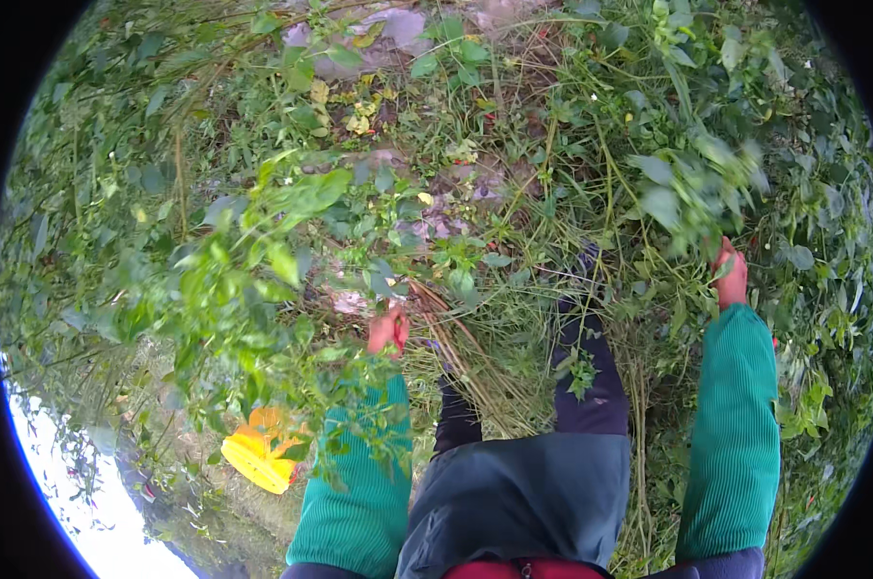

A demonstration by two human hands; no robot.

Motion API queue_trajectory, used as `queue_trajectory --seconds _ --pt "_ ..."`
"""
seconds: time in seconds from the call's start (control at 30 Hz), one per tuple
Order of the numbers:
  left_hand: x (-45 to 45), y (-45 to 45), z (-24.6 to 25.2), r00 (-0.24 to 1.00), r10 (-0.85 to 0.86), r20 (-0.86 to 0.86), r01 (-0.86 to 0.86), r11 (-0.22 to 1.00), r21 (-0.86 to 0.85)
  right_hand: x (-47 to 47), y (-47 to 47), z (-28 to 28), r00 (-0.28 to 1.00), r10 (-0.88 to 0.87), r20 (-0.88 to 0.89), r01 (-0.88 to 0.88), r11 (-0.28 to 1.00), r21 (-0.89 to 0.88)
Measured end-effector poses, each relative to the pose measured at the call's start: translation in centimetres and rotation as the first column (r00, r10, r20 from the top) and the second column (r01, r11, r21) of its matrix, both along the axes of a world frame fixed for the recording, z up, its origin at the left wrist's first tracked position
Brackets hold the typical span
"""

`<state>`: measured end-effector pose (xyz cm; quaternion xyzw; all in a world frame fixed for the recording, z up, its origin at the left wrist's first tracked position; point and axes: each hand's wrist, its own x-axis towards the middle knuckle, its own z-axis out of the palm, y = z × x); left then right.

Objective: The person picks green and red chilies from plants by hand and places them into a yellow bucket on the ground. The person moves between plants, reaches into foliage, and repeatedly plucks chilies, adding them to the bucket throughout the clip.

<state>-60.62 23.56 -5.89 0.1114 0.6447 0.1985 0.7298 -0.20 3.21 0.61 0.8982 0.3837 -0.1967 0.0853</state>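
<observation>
My left hand (388,331) is in the middle, among leafy green stems, with its fingers curled. A narrow red fruit (400,339), which looks like a chili pepper, shows at those fingers. On the right, my right hand (729,275) reaches into a pepper plant, touching a leafy branch (697,192) that is blurred by motion. Leaves hide its fingertips, so its grip cannot be made out. Bright green foliage (219,297), also blurred, spreads to the left of my left hand and partly covers that forearm.
A yellow plastic container (259,452) stands low on the left, partly behind leaves. Dry stalks (465,354) lie between my legs. Pale plastic sheeting (386,32) shows through grass and weeds ahead. Dense plants (805,217) crowd the right side. Small red fruits (488,116) dot the ground.
</observation>
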Motion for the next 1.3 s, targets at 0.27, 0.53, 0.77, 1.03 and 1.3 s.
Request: queue_trajectory --seconds 0.27,0.53,0.77,1.03,1.3 --pt "17.1 6.5 9.9 0.909 -0.399 0.124 0.363 0.901 0.237 -5.2 3.2 2.0 0.928 0.367 0.071 -0.37 0.928 0.039" --pt "24.5 -0.7 16.4 0.416 -0.762 -0.495 0.84 0.114 0.53 -11.2 4.5 3.4 0.77 -0.197 -0.607 0.292 0.954 0.061" --pt "22.2 -4.3 15.6 0.311 -0.734 -0.604 0.898 0.02 0.439 -14.5 1.1 3.2 -0.1 -0.128 -0.987 0.925 0.353 -0.14" --pt "21.4 -4.8 14.8 0.24 -0.784 -0.573 0.92 -0.005 0.391 -18.5 1.7 4.5 0.686 0.574 0.448 -0.459 0.819 -0.346" --pt "20.3 -5.0 14.0 0.189 -0.751 -0.633 0.937 -0.055 0.345 -26.5 3.0 18.3 0.92 0.366 -0.142 -0.385 0.91 -0.151"
